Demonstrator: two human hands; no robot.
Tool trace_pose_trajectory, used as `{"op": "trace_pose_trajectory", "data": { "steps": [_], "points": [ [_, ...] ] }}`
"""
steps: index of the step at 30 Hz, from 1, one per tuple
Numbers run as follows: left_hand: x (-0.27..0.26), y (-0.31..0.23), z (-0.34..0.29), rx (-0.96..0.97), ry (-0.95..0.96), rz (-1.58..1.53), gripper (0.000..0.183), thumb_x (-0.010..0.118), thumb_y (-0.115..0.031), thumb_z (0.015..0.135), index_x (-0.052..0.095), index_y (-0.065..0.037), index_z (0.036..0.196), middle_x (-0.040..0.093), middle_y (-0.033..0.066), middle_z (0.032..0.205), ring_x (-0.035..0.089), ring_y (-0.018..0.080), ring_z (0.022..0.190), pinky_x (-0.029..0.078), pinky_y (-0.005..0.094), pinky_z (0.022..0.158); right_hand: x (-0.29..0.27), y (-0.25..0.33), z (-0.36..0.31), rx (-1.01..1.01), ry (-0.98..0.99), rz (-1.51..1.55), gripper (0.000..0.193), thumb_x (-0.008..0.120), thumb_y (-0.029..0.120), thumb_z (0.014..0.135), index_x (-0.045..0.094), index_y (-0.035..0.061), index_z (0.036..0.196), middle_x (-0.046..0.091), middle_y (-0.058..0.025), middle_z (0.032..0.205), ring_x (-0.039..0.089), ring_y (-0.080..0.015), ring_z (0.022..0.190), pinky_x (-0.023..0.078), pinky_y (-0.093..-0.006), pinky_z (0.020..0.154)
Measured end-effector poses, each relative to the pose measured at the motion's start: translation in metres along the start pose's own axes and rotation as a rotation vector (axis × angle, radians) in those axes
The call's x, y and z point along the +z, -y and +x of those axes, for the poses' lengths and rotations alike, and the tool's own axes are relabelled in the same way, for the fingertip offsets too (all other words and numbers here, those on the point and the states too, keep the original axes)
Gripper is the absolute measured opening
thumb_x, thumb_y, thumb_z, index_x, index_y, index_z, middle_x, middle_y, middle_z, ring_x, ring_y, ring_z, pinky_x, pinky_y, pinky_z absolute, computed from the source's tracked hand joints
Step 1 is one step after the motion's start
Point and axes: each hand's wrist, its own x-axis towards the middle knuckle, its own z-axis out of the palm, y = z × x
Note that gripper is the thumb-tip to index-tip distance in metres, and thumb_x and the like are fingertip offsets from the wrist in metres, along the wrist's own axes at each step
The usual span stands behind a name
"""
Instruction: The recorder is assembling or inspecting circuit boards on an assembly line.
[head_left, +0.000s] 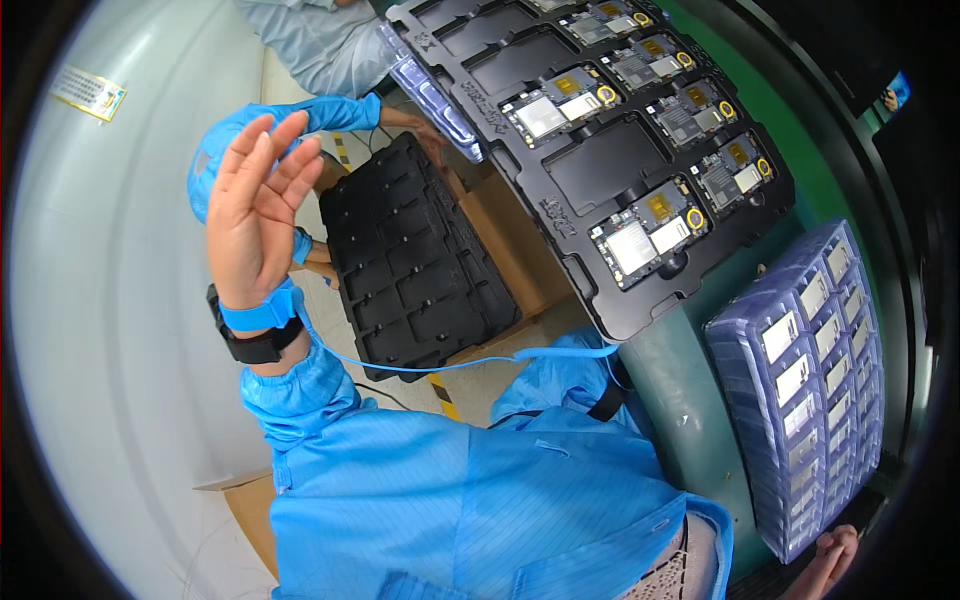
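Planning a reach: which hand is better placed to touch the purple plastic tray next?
Right, probably: the right hand is by the purple plastic tray's lower end; the left hand is raised open, far off to the left.

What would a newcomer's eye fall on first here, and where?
First, probably the big black tray at the upper right, bearing circuit boards. Next, the open left hand held up at the left, wearing a blue wrist strap, and the purplish plastic tray at the right, with rows of pale pieces.

wall label (90,93); cardboard box (254,512), lower left; striped floor tape (444,397); co-worker (340,113) in blue
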Motion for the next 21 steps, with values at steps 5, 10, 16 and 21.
{"op": "trace_pose_trajectory", "data": {
  "steps": [5,10,16,21],
  "points": [
    [-0.014,0.015,-0.001,-0.093,0.010,-0.022,0.031,0.047,-0.012,0.088,0.041,0.001,0.115,0.048,0.0202,0.117,0.055,0.0239,0.098,0.048,0.0321,0.083,0.015,-0.005,0.014,-0.008,-0.029,-0.177,0.015,0.051,0.008,0.085,0.057,-0.0004,0.095,0.057,-0.0115,0.085,0.051,-0.0190,0.075,0.042,-0.0287,0.072],
    [0.006,-0.012,-0.013,-0.022,0.061,-0.117,0.027,0.046,-0.011,0.088,0.043,0.000,0.112,0.052,0.0209,0.111,0.058,0.0252,0.092,0.050,0.0334,0.078,0.034,-0.013,0.004,0.339,0.316,-0.268,0.014,0.054,0.009,0.083,0.056,-0.0013,0.091,0.058,-0.0073,0.078,0.051,-0.0149,0.073,0.041,-0.0259,0.069],
    [0.093,-0.036,-0.006,0.130,0.531,-0.186,0.039,0.045,-0.016,0.088,0.036,0.003,0.121,0.050,0.0202,0.114,0.059,0.0245,0.087,0.050,0.0324,0.073,0.039,-0.054,-0.019,0.970,0.819,0.145,0.019,0.051,0.002,0.082,0.055,-0.0019,0.101,0.056,-0.0098,0.104,0.053,-0.0173,0.090,0.041,-0.0234,0.079],
    [0.192,-0.002,0.049,-0.034,0.693,-0.252,0.038,0.056,-0.013,0.081,0.040,0.005,0.111,0.056,0.0197,0.099,0.061,0.0255,0.080,0.051,0.0331,0.069,0.045,-0.067,-0.042,0.790,0.617,0.102,0.026,0.054,0.008,0.083,0.054,0.0014,0.107,0.059,-0.0083,0.097,0.055,-0.0178,0.083,0.043,-0.0247,0.076]
  ]
}}
